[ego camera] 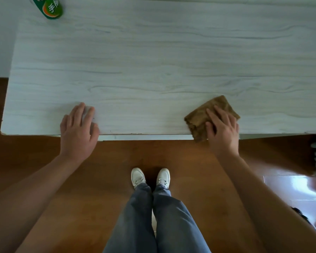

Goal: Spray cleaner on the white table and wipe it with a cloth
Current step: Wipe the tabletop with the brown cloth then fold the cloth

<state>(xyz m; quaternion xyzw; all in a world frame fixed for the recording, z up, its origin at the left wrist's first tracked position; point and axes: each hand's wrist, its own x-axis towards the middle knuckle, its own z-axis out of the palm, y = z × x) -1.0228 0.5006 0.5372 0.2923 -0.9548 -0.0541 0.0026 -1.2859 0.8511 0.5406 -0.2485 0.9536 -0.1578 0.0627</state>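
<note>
Head view: green container [51,8], prob. the cleaner, at far-left corner of white table [153,61], unheld. L hand [78,126] flat on near edge, fingers straight. Rt side: brown cloth [199,116] overhangs near edge, R hand [223,129] pressing it, fingers spread. Wiping apparently under way; spraying unconfirmed.

White shoes [138,177] and blue jeans [171,216] stand on the brown wood floor [98,170]; glossy tiles [290,187] adjoin its right edge.

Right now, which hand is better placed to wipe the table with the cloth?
Right. The right hand rests flat on the brown cloth at the near edge of the white table; the left hand lies well apart.
</note>
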